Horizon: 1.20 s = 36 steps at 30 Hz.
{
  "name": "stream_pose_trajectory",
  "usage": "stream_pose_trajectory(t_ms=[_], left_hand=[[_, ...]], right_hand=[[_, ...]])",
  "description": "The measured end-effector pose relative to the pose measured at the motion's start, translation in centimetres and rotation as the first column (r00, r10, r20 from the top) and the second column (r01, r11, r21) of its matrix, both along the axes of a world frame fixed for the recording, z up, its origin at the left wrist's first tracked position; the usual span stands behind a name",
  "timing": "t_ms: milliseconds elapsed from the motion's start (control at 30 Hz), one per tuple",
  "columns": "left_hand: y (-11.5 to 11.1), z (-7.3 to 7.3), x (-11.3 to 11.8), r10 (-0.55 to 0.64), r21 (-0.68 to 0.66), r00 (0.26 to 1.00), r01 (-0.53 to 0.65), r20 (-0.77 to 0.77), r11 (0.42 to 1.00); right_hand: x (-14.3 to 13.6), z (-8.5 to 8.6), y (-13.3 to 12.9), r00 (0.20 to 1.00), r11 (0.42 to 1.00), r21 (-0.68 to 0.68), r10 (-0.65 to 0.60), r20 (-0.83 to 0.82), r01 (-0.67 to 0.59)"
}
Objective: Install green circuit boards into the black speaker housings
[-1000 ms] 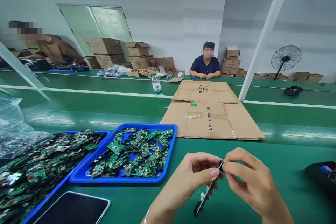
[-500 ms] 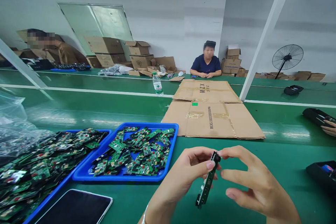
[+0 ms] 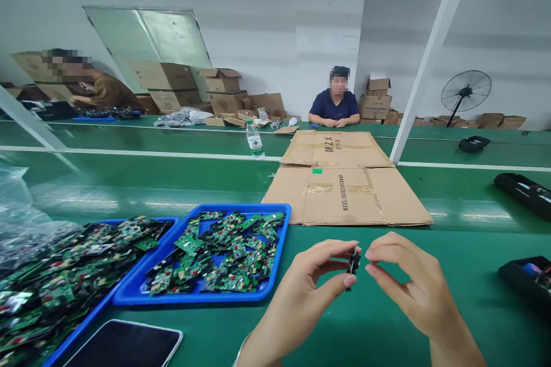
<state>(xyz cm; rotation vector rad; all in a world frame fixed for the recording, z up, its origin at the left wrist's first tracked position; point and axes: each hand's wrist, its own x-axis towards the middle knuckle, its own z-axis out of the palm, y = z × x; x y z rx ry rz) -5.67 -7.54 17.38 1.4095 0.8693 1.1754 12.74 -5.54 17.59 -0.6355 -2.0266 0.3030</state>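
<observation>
A small dark circuit board [image 3: 353, 264] is pinched between the thumb and fingers of my left hand [image 3: 303, 287], its narrow end turned toward me. Just right of the board, my right hand [image 3: 415, 284] has its thumb and index finger close together beside the board's edge; a gap separates them from it. Whether something tiny sits between those fingertips is too small to tell. To the left, a blue tray [image 3: 193, 300] holds several green circuit boards, and a larger pile of boards [image 3: 64, 281] lies in another blue tray beside it.
A tablet [image 3: 124, 344] lies at the front left. Flattened cardboard [image 3: 344, 195] covers the bench ahead, near a water bottle [image 3: 255, 140]. At the right edge is a black case [image 3: 525, 284]. Two people sit across the benches.
The board has been turned from lengthwise to nearly end-on in my left hand. My right hand's fingers have drawn together and moved slightly off the board. The view has shifted a little.
</observation>
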Motion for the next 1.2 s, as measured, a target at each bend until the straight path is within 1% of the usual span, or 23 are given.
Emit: stream_pose_trajectory(t_ms=[133, 233, 300, 367, 433, 500, 600, 700, 867, 933, 1033, 1133, 1200], left_hand=[[-0.1, 0.4, 0.0, 0.026, 0.125, 0.993, -0.011, -0.117, 0.992], [-0.2, 0.5, 0.0, 0.071, 0.181, 0.979, -0.037, -0.189, 0.983], [-0.2, 0.4, 0.0, 0.088, 0.194, 0.974, -0.047, -0.210, 0.980], [-0.3, 0.3, 0.0, 0.048, 0.145, 0.981, -0.021, -0.187, 0.989], [-0.4, 0.1, 0.0, -0.032, 0.050, 0.992, 0.038, -0.119, 0.998], [-0.4, 0.0, 0.1, -0.083, -0.032, 0.995, 0.081, -0.050, 0.996], [-0.4, -0.2, 0.3, -0.101, -0.091, 0.995, 0.100, 0.003, 0.991], [-0.3, -0.7, 0.3, -0.106, -0.109, 0.994, 0.105, 0.000, 0.989], [-0.3, -1.7, -0.2, 0.025, -0.037, 0.985, -0.032, -0.170, 0.999], [-0.3, -1.6, -0.3, 0.050, -0.004, 0.974, -0.052, -0.221, 0.999], [-0.1, -0.9, -0.5, 0.082, 0.069, 0.951, -0.064, -0.299, 0.996], [0.3, -0.2, -0.7, 0.132, 0.169, 0.918, -0.072, -0.373, 0.983], [0.7, -0.1, -0.8, 0.136, 0.217, 0.909, -0.052, -0.394, 0.975]], right_hand=[[-0.1, -0.2, 0.0, 0.999, 0.998, -0.039, 0.039, -0.006, -0.039], [-0.2, -0.2, 0.0, 0.997, 0.996, -0.042, 0.073, 0.005, -0.072], [-0.2, -0.1, -0.1, 0.995, 0.995, -0.027, 0.096, 0.028, -0.095], [-0.2, -0.1, -0.2, 0.991, 0.993, -0.017, 0.119, 0.053, -0.119], [-0.2, 0.0, -0.2, 0.988, 0.990, -0.011, 0.138, 0.065, -0.138], [-0.2, 0.0, -0.3, 0.987, 0.990, -0.005, 0.144, 0.068, -0.144], [-0.3, 0.0, -0.3, 0.989, 0.992, 0.009, 0.123, 0.077, -0.124], [-0.5, 0.0, -0.2, 0.992, 0.994, 0.022, 0.103, 0.073, -0.104], [-0.8, 0.2, 0.1, 0.996, 0.996, -0.028, 0.086, 0.037, -0.085], [-0.8, 0.2, 0.2, 0.998, 0.994, -0.085, 0.061, -0.002, -0.061], [-0.6, 0.2, 0.3, 0.999, 0.979, -0.199, 0.026, -0.041, -0.034], [-0.4, 0.3, 0.6, 0.995, 0.961, -0.263, 0.097, 0.015, -0.090], [-0.3, 0.4, 0.7, 0.987, 0.957, -0.255, 0.155, 0.047, -0.138]])
